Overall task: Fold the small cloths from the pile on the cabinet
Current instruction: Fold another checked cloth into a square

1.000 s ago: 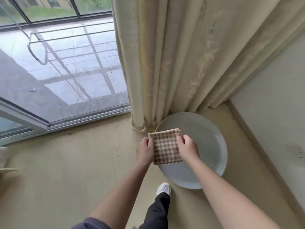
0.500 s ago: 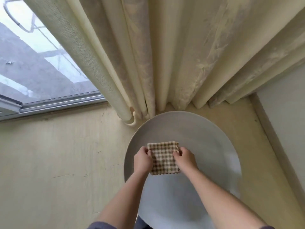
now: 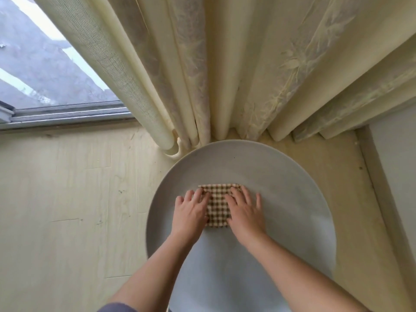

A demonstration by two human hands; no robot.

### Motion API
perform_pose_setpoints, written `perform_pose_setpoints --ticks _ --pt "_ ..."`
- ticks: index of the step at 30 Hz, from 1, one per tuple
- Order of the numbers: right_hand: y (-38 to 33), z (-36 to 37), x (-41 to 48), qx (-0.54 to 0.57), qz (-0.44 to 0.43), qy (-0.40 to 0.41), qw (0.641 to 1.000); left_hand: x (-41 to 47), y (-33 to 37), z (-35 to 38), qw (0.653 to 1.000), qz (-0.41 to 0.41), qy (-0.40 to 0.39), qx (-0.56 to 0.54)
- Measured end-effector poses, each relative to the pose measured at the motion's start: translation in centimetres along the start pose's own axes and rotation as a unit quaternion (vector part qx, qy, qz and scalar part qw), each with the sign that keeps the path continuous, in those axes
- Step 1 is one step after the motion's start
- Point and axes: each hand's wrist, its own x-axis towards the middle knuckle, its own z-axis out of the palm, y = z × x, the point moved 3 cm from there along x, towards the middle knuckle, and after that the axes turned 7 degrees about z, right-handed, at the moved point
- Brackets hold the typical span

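A small brown-and-cream checked cloth (image 3: 218, 206), folded into a rectangle, lies flat on a round pale grey tabletop (image 3: 281, 192). My left hand (image 3: 190, 213) presses on the cloth's left edge with straight, spread fingers. My right hand (image 3: 245, 210) lies flat over its right side, fingers straight and fanned out. Both palms hide the cloth's side edges. No pile of cloths or cabinet is in view.
Cream curtains (image 3: 225, 70) hang in folds right behind the round top, their hems touching the floor. A glass door with a metal track (image 3: 65, 113) is at upper left. Pale wood floor (image 3: 67, 199) spreads to the left; a white wall (image 3: 398, 167) stands at right.
Both hands held the folded cloth in the air by its sides; it now lies on the round top with both hands flattened on it. The view has moved closer.
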Motion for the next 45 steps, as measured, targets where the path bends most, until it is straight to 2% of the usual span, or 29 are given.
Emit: perform_pose_setpoints --ticks 2,6,10,15,21,28,33,39,45 --pt "-0.1 -1.3 -0.8 -0.015 0.001 -0.010 1.000 -0.4 0.4 -1.3 1.000 -0.010 -0.009 -0.003" --pt "-0.9 -6.3 -4.6 0.024 -0.004 -0.018 1.000 -4.0 1.2 -6.7 0.996 -0.055 -0.001 -0.067" --pt "-3.0 -14.0 -11.0 0.053 -0.060 0.029 0.996 -10.9 1.5 -14.6 0.982 -0.063 0.103 -0.142" --pt "-8.2 -23.2 -19.8 0.106 -0.133 0.115 0.979 -20.6 0.3 -24.4 0.955 -0.077 0.223 -0.180" --pt "-17.8 -28.7 -31.0 0.162 -0.196 0.177 0.951 -34.7 -4.1 -31.7 0.927 -0.068 0.324 -0.177" --pt "-33.2 -28.3 -42.5 0.193 -0.245 0.209 0.927 -52.6 -13.7 -35.9 0.914 -0.043 0.377 -0.141" --pt "-46.7 -29.3 -47.0 0.197 -0.301 0.229 0.904 -63.0 -23.3 -37.2 0.895 -0.087 0.417 -0.137" --pt "-61.2 -30.0 -46.9 0.171 -0.345 0.239 0.892 -69.6 -35.4 -36.8 0.872 -0.137 0.445 -0.150" --pt "-77.3 -29.0 -41.9 0.166 -0.364 0.217 0.890 -72.7 -51.1 -37.4 0.865 -0.167 0.448 -0.153"
